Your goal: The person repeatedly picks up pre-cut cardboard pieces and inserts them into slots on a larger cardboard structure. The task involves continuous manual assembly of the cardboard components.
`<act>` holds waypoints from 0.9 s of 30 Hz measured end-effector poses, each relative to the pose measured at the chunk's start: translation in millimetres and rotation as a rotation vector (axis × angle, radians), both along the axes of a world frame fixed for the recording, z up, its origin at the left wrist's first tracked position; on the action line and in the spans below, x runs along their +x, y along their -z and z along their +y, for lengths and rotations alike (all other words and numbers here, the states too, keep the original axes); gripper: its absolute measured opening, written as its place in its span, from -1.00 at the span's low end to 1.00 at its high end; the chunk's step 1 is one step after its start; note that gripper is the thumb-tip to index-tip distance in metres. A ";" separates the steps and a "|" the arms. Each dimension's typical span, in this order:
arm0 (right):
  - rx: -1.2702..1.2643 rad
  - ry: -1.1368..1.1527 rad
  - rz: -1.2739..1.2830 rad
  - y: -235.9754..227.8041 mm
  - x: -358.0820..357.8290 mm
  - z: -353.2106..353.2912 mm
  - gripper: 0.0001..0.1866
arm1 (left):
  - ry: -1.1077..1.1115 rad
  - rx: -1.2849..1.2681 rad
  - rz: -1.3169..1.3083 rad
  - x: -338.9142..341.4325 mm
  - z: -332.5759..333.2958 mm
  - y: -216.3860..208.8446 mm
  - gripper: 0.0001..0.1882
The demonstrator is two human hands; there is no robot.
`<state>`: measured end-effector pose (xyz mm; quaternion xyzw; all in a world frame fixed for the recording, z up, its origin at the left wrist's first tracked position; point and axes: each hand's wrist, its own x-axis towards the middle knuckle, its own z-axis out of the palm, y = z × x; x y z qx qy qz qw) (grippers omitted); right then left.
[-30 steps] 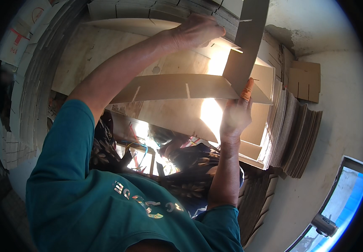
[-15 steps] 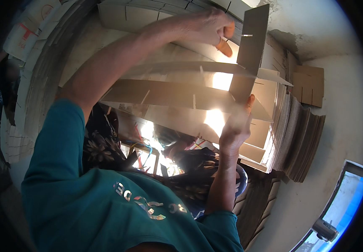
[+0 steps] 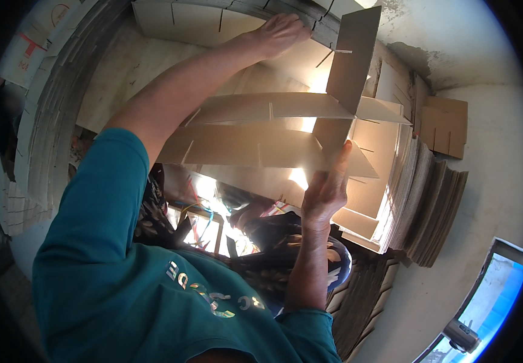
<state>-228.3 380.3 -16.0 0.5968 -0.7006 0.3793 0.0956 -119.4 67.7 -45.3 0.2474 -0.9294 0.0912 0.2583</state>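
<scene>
My right hand (image 3: 327, 195) holds a slotted cardboard divider strip (image 3: 353, 54) near its lower end, index finger stretched along it. Two long cardboard cross strips (image 3: 298, 106) cross this strip and reach left, forming a partly joined partition. Beyond them, my left hand (image 3: 284, 35) is at the far row of slotted cardboard strips (image 3: 198, 17). Its fingers are curled and pressed together; what they grip, if anything, is hidden.
A tall stack of cardboard sheets (image 3: 434, 209) stands at the right, beside the wall. Slotted brown pieces (image 3: 444, 127) lean behind it. More stacked cardboard (image 3: 62, 115) lines the left side. Bright light shines through below the partition, near coloured wires (image 3: 210, 212).
My left hand has moved left, away from the upright strip, to the far row of strips, and its fingers have closed. The partition in my right hand has shifted slightly left.
</scene>
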 end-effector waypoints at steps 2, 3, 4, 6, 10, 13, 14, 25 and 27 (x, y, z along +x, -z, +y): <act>0.017 0.006 -0.032 0.4 0.9 0.2 -0.34 | -0.004 0.129 -0.061 1.4 4.4 -12.5 -0.80; 0.019 0.009 -0.032 -0.2 1.4 0.0 -0.34 | 0.055 0.088 0.026 4.1 5.1 -13.1 -0.81; 0.021 0.012 -0.032 -0.6 1.8 0.3 -0.33 | 0.114 0.046 0.113 8.1 6.2 -13.3 -0.82; 0.018 0.013 -0.024 -0.7 1.8 0.8 -0.33 | 0.170 0.035 0.207 11.0 8.8 -15.6 -0.84; 0.012 0.016 -0.011 0.4 0.8 2.7 -0.33 | 0.158 0.105 0.197 9.3 10.7 -19.3 -0.87; -0.016 0.004 0.010 0.2 0.0 2.1 -0.34 | 0.092 0.261 0.112 6.5 7.1 -23.5 -0.88; -0.032 -0.004 0.021 -0.2 -0.2 1.7 -0.34 | 0.059 0.337 0.075 6.2 5.9 -25.2 -0.88; 0.102 -0.010 -0.101 -10.5 5.3 6.7 -0.45 | 0.221 0.135 0.279 6.5 25.8 -41.5 -0.82; 0.079 -0.017 -0.077 -13.2 6.1 6.7 -0.44 | 0.245 0.116 0.307 5.7 27.6 -44.1 -0.81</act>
